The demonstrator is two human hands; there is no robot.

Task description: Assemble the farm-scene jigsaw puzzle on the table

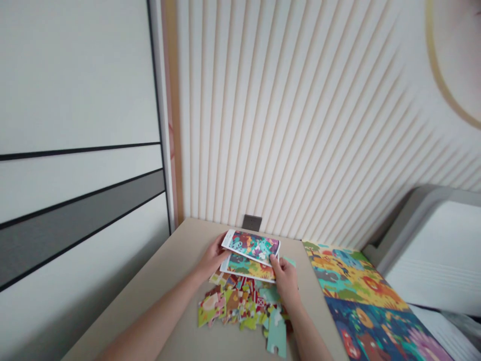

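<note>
Jigsaw pieces (240,311) sit in a messy heap on a beige tabletop (124,306), so let's go off that heap for where everything is. Right above it, a person's two bare hands are holding a pair of white-bordered picture cards (250,255), one overlapping the other, both covered in busy, colourful art.

The left hand (214,255) has the left edge of the cards, but its fingers are tucked behind them, so can't tell if they're spread or pressed together. The right hand (285,281) is at the lower right corner, with its fingers (277,263) bunched together, and it looks like they're pinching the edge of the cards.

A big mint-green piece (276,333) lies at the near edge of the heap, close to the right wrist, and a small mint bit (289,261) sits beyond the heap, just past the cards. To the right of the heap, there's a large colourful printed puzzle board (361,301) lying flat. Beyond the heap is a dark wall socket (251,222) on a ribbed cream wall (285,110), and to its left are white and grey panelled doors (75,115).
</note>
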